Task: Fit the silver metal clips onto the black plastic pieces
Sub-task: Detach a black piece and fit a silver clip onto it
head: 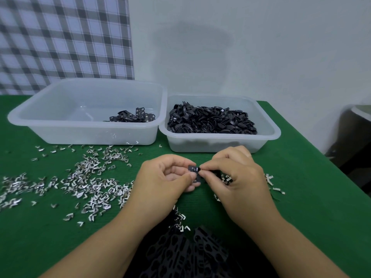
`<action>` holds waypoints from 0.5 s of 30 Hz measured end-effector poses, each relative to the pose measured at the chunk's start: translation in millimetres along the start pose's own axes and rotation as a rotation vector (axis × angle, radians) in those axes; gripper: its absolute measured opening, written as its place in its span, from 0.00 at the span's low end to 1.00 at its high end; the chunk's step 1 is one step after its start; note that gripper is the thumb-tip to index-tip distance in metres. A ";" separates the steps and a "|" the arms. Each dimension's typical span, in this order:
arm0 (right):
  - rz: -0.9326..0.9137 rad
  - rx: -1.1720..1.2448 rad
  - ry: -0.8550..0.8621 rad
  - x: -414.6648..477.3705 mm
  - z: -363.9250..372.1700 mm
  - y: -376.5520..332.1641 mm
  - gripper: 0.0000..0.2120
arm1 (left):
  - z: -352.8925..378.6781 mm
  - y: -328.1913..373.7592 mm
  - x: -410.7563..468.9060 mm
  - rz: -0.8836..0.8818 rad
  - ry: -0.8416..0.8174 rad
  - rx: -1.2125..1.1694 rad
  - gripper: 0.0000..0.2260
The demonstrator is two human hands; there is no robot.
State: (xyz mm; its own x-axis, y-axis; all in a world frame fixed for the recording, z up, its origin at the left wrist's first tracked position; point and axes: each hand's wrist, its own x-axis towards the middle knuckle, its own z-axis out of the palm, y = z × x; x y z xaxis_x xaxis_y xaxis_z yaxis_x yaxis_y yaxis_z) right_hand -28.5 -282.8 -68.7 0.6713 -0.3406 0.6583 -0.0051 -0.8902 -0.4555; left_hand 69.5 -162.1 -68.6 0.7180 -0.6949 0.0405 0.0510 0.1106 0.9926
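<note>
A small black plastic piece (195, 171) is held above the green table between both hands. My left hand (166, 177) pinches its left side with thumb and forefinger. My right hand (230, 177) grips its right side with thumb and fingertips; whether a clip sits between those fingers is hidden. Several silver metal clips (86, 183) lie scattered over the table to the left, and a few more clips (270, 182) lie right of my right hand. A heap of black plastic pieces (192, 251) lies near the table's front edge between my forearms.
A large translucent tub (60, 129) at the back left holds a few black pieces (133, 116). A smaller translucent tub (220, 144) at the back right is heaped with black plastic rings (210, 120). The green table's edge (313, 141) runs diagonally on the right.
</note>
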 end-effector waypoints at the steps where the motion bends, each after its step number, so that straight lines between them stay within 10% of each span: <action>1: 0.011 0.012 -0.004 0.0 0.2 -0.3 0.04 | 0.0 0.1 0.0 0.004 -0.002 0.004 0.11; 15: 0.103 0.060 -0.096 2.9 -0.3 -8.5 0.06 | 0.9 0.3 -1.1 0.069 0.023 0.079 0.12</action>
State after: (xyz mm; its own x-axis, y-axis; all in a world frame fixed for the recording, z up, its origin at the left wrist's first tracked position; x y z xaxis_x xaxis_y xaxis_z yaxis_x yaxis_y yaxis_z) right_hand -26.7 -276.4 -62.7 0.7375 -0.3964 0.5467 -0.0357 -0.8313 -0.5547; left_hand 68.1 -161.9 -68.3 0.7336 -0.6710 0.1078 -0.0535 0.1010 0.9934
